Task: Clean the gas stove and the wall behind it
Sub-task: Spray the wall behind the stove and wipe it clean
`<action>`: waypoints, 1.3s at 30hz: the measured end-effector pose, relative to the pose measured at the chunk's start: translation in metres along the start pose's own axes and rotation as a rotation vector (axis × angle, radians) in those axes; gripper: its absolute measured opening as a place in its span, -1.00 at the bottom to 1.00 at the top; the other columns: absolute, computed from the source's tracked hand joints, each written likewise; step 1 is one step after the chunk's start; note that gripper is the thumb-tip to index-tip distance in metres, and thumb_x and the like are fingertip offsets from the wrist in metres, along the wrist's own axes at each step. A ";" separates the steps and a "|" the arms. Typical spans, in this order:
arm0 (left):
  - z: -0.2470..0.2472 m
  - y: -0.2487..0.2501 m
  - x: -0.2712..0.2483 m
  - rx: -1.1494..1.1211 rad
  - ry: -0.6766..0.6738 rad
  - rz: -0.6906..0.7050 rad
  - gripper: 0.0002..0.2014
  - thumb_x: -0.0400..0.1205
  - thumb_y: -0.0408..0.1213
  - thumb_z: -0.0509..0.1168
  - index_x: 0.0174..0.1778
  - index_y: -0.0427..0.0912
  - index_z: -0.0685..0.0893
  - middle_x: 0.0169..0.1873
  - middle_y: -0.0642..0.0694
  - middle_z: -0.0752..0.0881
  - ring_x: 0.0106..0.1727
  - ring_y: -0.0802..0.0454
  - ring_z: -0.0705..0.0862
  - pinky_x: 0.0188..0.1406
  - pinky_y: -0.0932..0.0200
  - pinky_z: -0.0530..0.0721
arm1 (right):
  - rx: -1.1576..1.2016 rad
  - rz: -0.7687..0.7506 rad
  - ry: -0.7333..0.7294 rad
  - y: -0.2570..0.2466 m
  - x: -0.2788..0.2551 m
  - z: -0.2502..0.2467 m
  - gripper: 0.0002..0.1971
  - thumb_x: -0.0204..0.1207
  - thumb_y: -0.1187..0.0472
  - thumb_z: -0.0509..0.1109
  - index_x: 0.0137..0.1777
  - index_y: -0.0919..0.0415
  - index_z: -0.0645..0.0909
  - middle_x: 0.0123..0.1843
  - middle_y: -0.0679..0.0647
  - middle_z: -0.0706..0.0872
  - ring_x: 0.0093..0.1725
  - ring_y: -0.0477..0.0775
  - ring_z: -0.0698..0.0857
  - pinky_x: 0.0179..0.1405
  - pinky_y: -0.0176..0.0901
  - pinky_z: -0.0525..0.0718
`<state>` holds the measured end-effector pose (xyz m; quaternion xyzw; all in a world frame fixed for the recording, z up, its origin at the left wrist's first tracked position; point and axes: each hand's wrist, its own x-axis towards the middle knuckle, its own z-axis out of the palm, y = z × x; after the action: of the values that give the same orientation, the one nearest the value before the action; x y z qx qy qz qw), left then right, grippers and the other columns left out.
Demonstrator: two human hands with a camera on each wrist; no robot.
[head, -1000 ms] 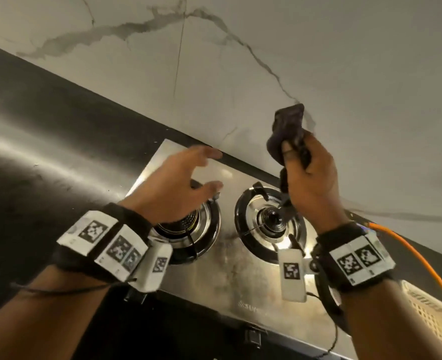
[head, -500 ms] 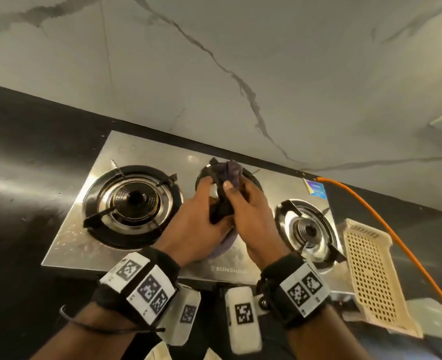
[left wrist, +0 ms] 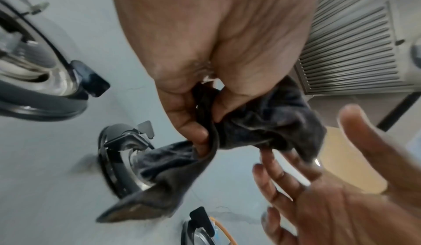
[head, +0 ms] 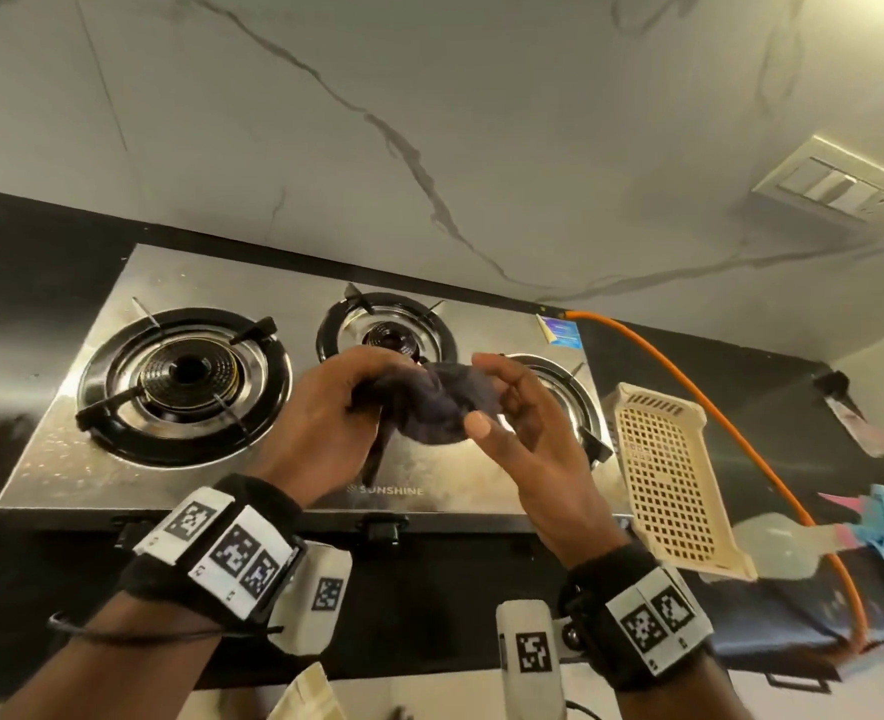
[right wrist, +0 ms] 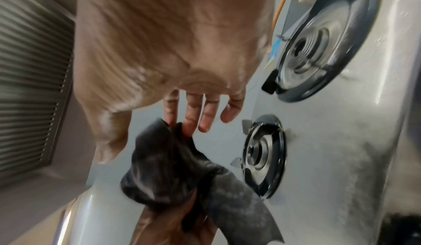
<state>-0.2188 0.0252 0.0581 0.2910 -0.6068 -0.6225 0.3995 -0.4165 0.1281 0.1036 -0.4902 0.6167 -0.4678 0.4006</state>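
So off to the left of the hands there's the big burner (head: 184, 379) on the gas stove (head: 252, 283), and the steel around it looks speckled and smeary, so I'd guess that bit hasn't had a proper wipe yet. The left hand (head: 325, 407) is curled around a dark cloth (head: 439, 402), bunching it up just above the stove's front middle. The right hand (head: 523, 428) is right beside it, fingers loose and mostly straight, tips just touching the cloth's edge, not really gripping it. Behind the hands sits the small middle burner (head: 387, 337), and the third one hides under the right hand. Further right, a cream plastic basket (head: 668, 480) and an orange hose (head: 741, 433) lie on the black table. The marble wall (head: 429, 122) behind looks fairly clean, can't tell if it's wiped. Feels like early-to-mid job.
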 end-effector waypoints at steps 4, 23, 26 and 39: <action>0.041 0.017 0.002 0.406 -0.051 0.121 -0.75 0.63 -0.55 0.35 0.12 -0.22 0.83 0.19 0.05 0.76 0.29 0.24 0.71 0.34 0.32 0.68 | 0.216 0.161 0.026 0.018 -0.012 -0.045 -0.49 0.68 -0.25 0.21 0.54 -0.09 0.61 0.43 0.06 0.73 0.49 0.11 0.69 0.53 0.54 0.56; 0.251 -0.040 0.000 0.668 -0.168 -0.104 -0.44 0.68 -0.23 0.46 0.58 0.19 0.49 0.49 0.25 0.49 0.47 0.35 0.51 0.54 0.13 0.57 | 0.247 0.263 0.217 0.118 -0.086 -0.218 -0.59 0.66 0.13 0.53 0.44 -0.19 0.59 0.39 -0.05 0.71 0.26 -0.08 0.81 0.10 -0.06 0.87; 0.264 -0.061 -0.002 0.910 -0.210 -0.087 -0.43 0.67 -0.04 0.46 0.61 0.08 0.50 0.55 0.20 0.38 0.59 0.21 0.36 0.61 0.12 0.43 | 0.014 0.270 0.411 0.145 -0.074 -0.258 -0.57 0.66 0.07 0.54 0.46 -0.18 0.53 0.39 -0.09 0.72 0.26 -0.07 0.80 0.22 0.07 0.85; 0.291 -0.094 -0.018 1.214 -0.305 -0.259 -0.27 0.66 0.14 0.42 0.74 0.01 0.40 0.78 0.01 0.12 0.78 0.03 0.13 0.71 -0.10 0.41 | -0.868 0.244 0.415 0.202 -0.072 -0.279 -0.26 0.59 -0.38 0.36 0.71 -0.16 0.30 0.76 0.09 0.24 0.74 0.23 0.24 0.61 0.50 0.33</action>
<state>-0.4693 0.1876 -0.0099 0.4445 -0.8615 -0.2454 -0.0056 -0.7148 0.2661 -0.0221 -0.4327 0.8743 -0.2050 0.0803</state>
